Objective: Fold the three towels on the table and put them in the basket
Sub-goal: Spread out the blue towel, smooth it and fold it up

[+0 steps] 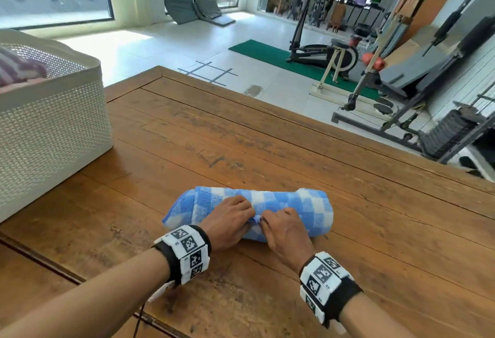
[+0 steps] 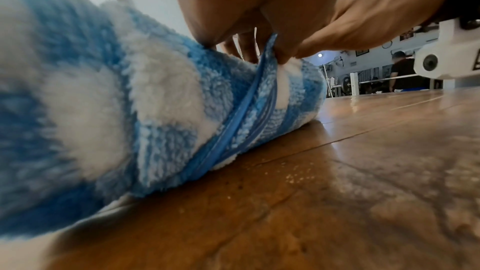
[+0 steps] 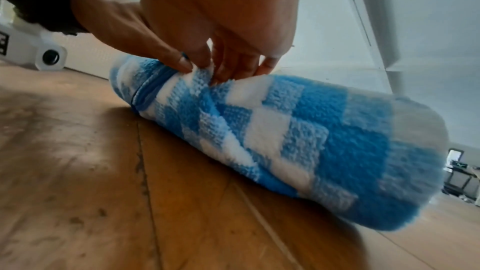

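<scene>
A blue-and-white checked towel lies rolled into a thick tube on the wooden table, near its front edge. Both hands meet at the middle of the roll. My left hand pinches the towel's blue hem and lifts it slightly off the roll. My right hand curls its fingertips into the towel right beside the left hand. The white woven basket stands at the table's left, holding a purple striped towel over a pink one.
The table stretches bare beyond and to the right of the roll. Its far edge drops to a tiled floor with a green mat and exercise machines. People stand far off in the room.
</scene>
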Action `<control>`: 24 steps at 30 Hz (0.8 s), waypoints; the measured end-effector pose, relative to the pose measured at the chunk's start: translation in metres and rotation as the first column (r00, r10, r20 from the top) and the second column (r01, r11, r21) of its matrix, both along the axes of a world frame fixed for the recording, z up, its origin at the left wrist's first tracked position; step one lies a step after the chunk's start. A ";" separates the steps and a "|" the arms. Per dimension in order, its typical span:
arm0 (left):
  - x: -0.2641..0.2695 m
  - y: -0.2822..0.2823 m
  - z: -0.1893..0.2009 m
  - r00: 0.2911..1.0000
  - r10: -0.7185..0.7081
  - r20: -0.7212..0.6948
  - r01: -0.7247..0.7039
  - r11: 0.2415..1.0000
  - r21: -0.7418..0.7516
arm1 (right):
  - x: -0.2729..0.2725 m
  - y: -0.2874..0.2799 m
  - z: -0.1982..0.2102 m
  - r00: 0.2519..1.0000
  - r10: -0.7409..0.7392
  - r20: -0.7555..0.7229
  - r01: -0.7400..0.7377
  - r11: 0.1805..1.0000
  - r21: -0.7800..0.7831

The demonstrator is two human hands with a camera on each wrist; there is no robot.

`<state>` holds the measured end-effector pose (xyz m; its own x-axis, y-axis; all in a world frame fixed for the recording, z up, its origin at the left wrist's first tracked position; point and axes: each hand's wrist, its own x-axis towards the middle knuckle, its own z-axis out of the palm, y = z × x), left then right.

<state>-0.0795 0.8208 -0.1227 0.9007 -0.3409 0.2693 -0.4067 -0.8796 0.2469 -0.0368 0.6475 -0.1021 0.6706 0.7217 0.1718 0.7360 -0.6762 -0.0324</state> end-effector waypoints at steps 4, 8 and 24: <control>0.001 -0.008 0.002 0.996 0.067 -0.051 -0.068 0.998 -0.007 | -0.004 -0.002 0.002 0.985 -0.075 -0.156 0.073 0.997 -0.018; 0.005 -0.004 0.005 0.991 0.088 -0.104 -0.096 0.993 -0.068 | 0.001 -0.003 -0.003 0.964 -0.080 -0.252 0.111 0.988 0.109; 0.016 0.003 0.013 0.995 0.041 -0.086 -0.020 0.974 0.225 | 0.015 -0.003 0.002 0.971 0.092 -0.220 -0.125 0.982 -0.141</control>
<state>-0.0636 0.8233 -0.1097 0.9287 -0.3551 0.1068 -0.3638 -0.9283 0.0772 -0.0217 0.6446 -0.1004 0.5963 0.7984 -0.0835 0.7924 -0.6021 -0.0982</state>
